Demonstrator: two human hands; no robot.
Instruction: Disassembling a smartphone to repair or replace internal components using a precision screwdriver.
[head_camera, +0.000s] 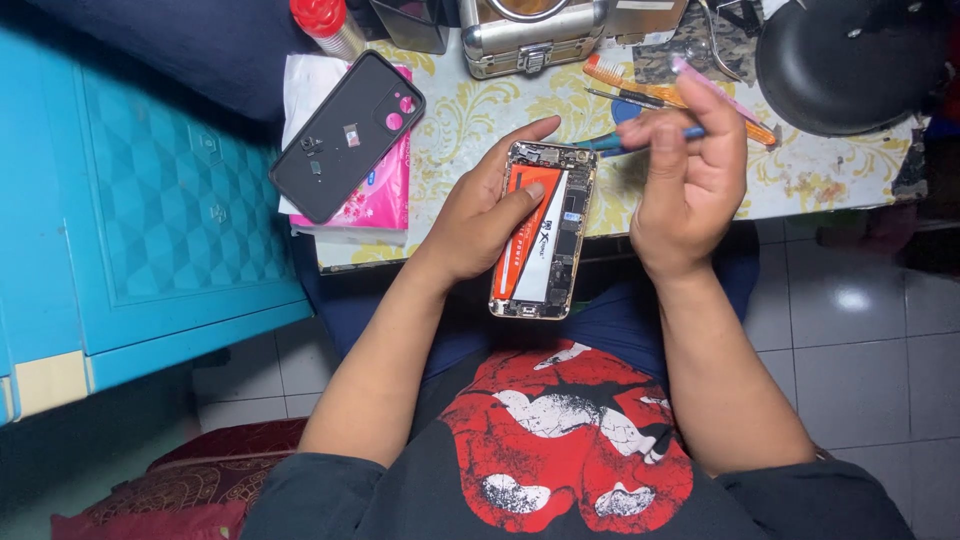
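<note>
A person seen from above, from their own head height. Both forearms are bare from the elbow down, and the left hand (480, 215) and right hand (685, 185) wear no gloves, rings or watch. The person wears a black short-sleeved T-shirt (560, 450) with the sleeves ending near the elbows. A large red graphic with white patches and black cracks covers its chest. Below the shirt, dark blue trousers or shorts (620, 320) cover the lap.

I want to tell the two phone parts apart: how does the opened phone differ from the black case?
The opened phone is held in the left hand; the black case lies on a pink packet. The opened phone shows an orange-white battery; the black case holds only small parts. Both face up.
</note>
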